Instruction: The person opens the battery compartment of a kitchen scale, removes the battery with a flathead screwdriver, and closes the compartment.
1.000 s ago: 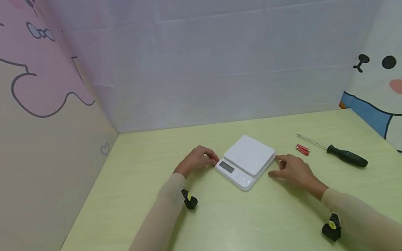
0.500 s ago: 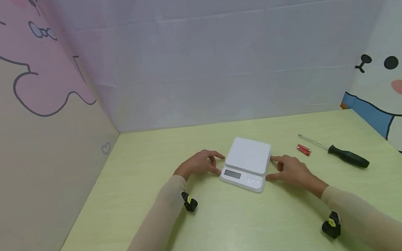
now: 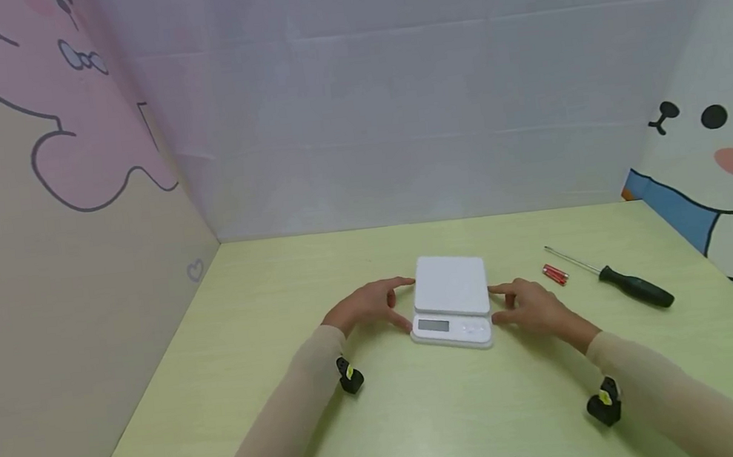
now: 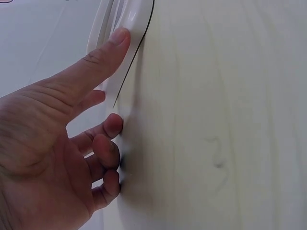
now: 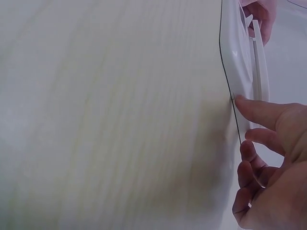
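A white kitchen scale with a grey display lies flat on the table, its display side facing me. At its left edge my left hand touches it with the thumb and index finger spread apart. The thumb tip presses on the rim of the scale in the left wrist view, while the other fingers bend loosely beside it. On the opposite side my right hand has its thumb and index fingertips at the right edge. In the right wrist view that thumb meets the lower side of the scale.
To the right lie red batteries side by side. Just past them is a screwdriver with a dark handle, its tip pointing away to the left. A pale wall sheet stands behind the table.
The scale has turned counterclockwise from a diagonal position to nearly square with me. Both hands have moved along its sides; the batteries and screwdriver have stayed put.
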